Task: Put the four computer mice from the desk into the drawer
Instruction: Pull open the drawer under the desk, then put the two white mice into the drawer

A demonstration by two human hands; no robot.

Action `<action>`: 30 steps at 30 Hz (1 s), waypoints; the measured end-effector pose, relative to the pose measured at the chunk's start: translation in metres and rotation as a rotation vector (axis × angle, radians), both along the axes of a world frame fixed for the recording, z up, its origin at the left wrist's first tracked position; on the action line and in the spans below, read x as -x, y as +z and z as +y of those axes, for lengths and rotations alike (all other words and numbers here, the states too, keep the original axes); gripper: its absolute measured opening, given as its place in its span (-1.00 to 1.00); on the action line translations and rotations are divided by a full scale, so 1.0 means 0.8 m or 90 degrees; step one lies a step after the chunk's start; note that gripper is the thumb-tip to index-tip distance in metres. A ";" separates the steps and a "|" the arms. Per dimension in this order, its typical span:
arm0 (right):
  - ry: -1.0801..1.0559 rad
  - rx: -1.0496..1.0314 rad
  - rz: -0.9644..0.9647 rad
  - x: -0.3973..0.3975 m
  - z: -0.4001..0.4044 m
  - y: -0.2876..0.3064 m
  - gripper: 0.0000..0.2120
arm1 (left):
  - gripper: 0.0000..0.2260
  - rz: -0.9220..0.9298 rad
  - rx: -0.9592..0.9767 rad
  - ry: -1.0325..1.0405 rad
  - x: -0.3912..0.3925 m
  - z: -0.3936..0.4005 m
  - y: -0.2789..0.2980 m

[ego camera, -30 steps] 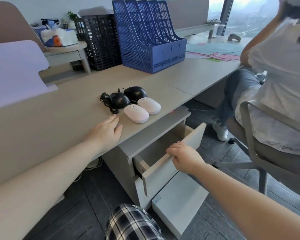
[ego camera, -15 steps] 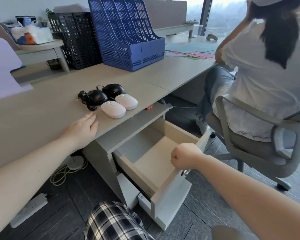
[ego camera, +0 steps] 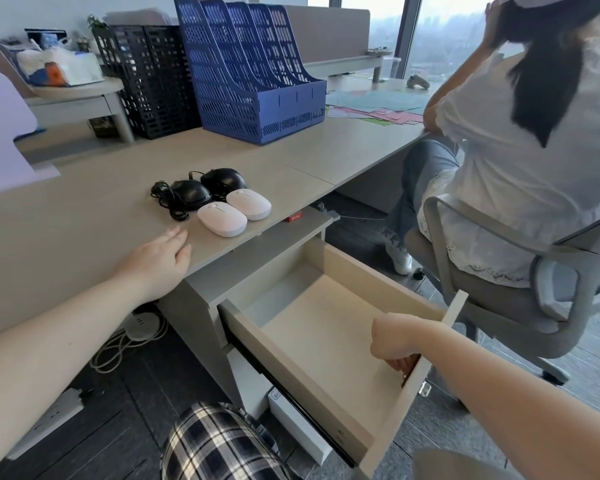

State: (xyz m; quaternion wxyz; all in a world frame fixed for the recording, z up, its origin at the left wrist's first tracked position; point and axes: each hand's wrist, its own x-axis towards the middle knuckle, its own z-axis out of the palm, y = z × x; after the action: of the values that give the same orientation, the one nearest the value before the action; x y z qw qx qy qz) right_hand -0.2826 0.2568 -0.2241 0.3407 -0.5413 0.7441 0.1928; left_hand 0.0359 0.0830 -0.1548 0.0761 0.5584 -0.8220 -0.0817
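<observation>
Two white mice, a near one point(ego camera: 222, 218) and a far one point(ego camera: 249, 204), lie side by side near the desk's front edge. Behind them sit two black corded mice point(ego camera: 189, 194) point(ego camera: 223, 179) with a coiled cable point(ego camera: 168, 202). The top drawer point(ego camera: 333, 327) of the cabinet under the desk is pulled far out and its inside is bare. My right hand point(ego camera: 400, 341) grips the top edge of the drawer front point(ego camera: 416, 386). My left hand point(ego camera: 156, 259) rests flat on the desk edge, just left of the near white mouse, holding nothing.
A blue file rack point(ego camera: 250, 71) and a black one point(ego camera: 149, 77) stand at the back of the desk point(ego camera: 84, 216). A person on a grey office chair point(ego camera: 499, 299) sits close to the drawer's right. Power strips and cables point(ego camera: 132, 334) lie on the floor.
My right hand has pulled the drawer from slightly open to far out. My left hand has stayed on the desk edge. The mice have not moved.
</observation>
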 end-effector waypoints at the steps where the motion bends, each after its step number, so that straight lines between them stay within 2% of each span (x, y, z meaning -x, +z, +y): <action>1: 0.004 -0.025 0.006 -0.001 0.002 0.000 -0.68 | -0.56 0.002 0.003 -0.002 0.000 0.000 0.000; 5: 0.000 -0.028 0.037 -0.010 0.003 0.005 -0.73 | -0.56 0.008 0.011 -0.001 0.001 -0.001 -0.001; 10: 0.036 0.105 0.051 -0.026 -0.026 0.011 -0.78 | -0.53 0.047 0.000 0.038 0.010 0.003 0.006; 13: 0.063 0.248 0.052 -0.039 -0.055 0.024 -0.82 | -0.48 0.119 0.003 0.061 0.023 0.006 0.012; 17: 0.060 0.411 0.023 -0.064 -0.094 0.052 -0.77 | -0.49 0.189 0.022 0.047 0.037 0.001 0.017; 21: -0.028 0.636 -0.047 -0.082 -0.130 0.081 -0.83 | -0.34 0.239 -0.006 0.037 0.049 -0.004 0.018; 23: -0.067 0.724 -0.105 -0.090 -0.151 0.093 -0.77 | -0.30 0.251 -0.023 0.050 0.058 -0.011 0.019; 25: -0.075 0.726 -0.148 -0.099 -0.177 0.103 -0.65 | -0.23 0.237 -0.041 0.067 0.066 -0.022 0.023; 28: -0.063 0.666 -0.182 -0.113 -0.218 0.110 -0.47 | -0.03 0.194 -0.081 0.081 0.074 -0.038 0.032; 30: -0.061 0.625 -0.192 -0.120 -0.240 0.112 -0.39 | 0.02 0.180 -0.092 0.069 0.077 -0.045 0.036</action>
State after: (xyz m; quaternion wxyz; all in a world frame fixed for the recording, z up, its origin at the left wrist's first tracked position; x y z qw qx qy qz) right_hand -0.1870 0.0649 -0.1345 0.1584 -0.6245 0.7136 -0.2751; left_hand -0.0257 0.0470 -0.1262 0.1552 0.5889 -0.7637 -0.2142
